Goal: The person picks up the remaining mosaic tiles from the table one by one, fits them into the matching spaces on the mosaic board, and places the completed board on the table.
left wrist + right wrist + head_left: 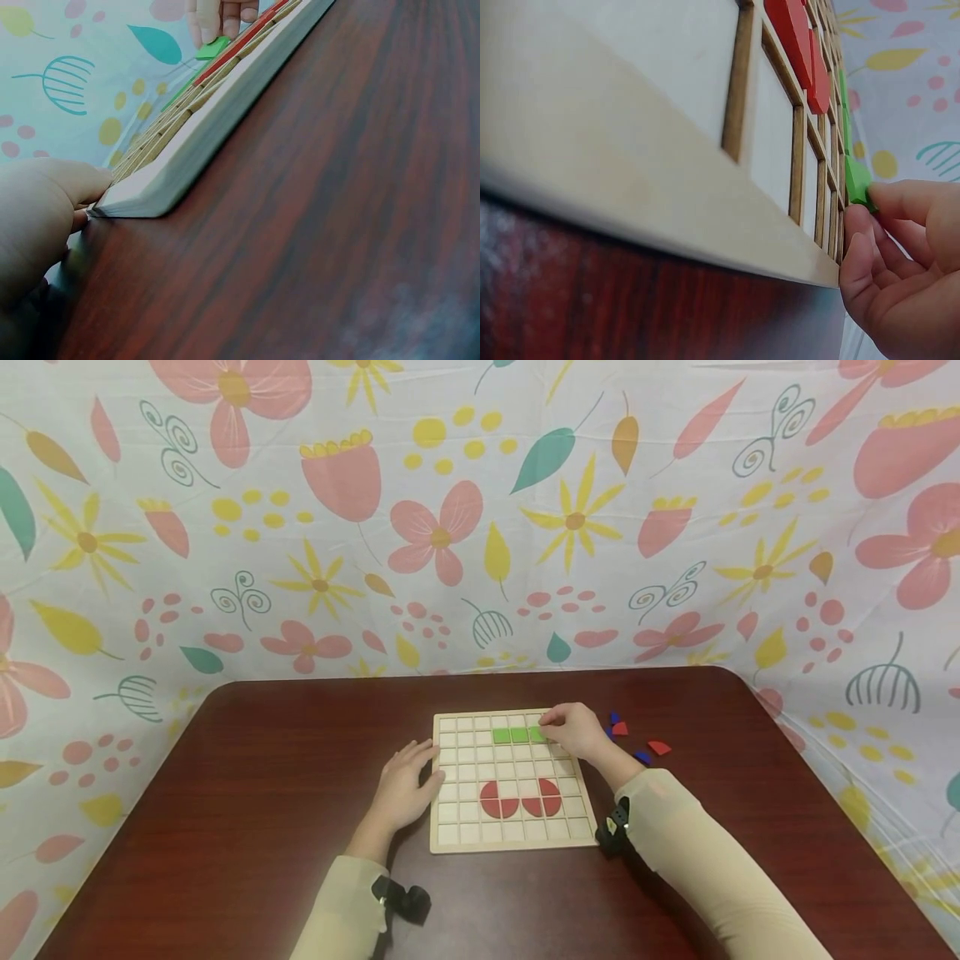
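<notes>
A square wooden grid board [438,785] lies on the table. My right hand [576,731] is over its far right part, pinching a green square tile [857,180] between thumb and fingertips. That tile is tilted against the grid in the right wrist view. Beside it, green tiles [510,736] sit in a row in the far cells. Nearer to me, red quarter-circle pieces [498,799] form two partial rounds on the board. My left hand [405,785] rests at the board's left edge, its fingers loosely extended and touching the frame; part of it is cut off in the left wrist view.
Several loose red pieces [659,748] and blue pieces [642,757] lie on the table to the right of the board, close to my right forearm. The dark wooden table [300,777] ends at a flowered cloth [442,593] behind it.
</notes>
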Demonstrator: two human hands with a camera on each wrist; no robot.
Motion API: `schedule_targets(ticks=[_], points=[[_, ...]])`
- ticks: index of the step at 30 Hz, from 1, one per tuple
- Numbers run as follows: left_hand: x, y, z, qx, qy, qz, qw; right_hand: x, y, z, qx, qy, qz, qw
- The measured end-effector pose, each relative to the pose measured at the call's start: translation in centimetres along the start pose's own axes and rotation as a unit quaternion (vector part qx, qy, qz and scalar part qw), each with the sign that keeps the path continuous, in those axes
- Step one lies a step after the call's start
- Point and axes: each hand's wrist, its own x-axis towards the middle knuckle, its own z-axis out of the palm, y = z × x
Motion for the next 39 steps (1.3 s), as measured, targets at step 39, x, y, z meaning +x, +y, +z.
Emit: schedule_targets(ticks=[39], points=[[0.0, 0.2, -0.1, 0.006, 0.005, 0.007, 0.9999, -1.3, 0.8, -0.8, 0.013, 0.003, -0.003, 0.9999]])
